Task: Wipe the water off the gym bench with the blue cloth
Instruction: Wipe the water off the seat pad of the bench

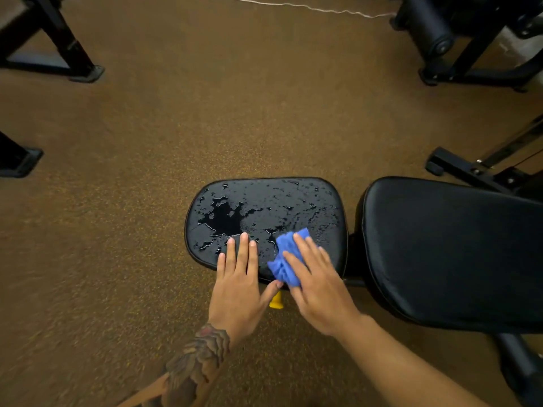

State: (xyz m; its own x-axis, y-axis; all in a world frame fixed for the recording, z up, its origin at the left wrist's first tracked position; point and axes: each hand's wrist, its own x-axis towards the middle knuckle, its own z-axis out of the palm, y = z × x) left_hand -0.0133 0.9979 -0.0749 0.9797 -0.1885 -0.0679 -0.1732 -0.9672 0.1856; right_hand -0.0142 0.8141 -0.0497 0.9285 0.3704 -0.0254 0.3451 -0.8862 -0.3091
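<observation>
The black gym bench seat pad (293,198) lies in front of me, covered with pools and beads of water (226,218), the largest on its left half. My right hand (318,286) presses flat on the crumpled blue cloth (286,257) at the pad's near right part. My left hand (238,283) rests flat on the pad's near edge, fingers together, holding nothing. The cloth shows between the two hands and beyond my right fingertips.
The bench's black back pad (452,254) lies to the right and looks dry. A yellow knob (276,301) sticks out under the seat. Black machine frames (58,48) (470,39) stand on the brown speckled floor; a white cord (323,8) runs along the far floor.
</observation>
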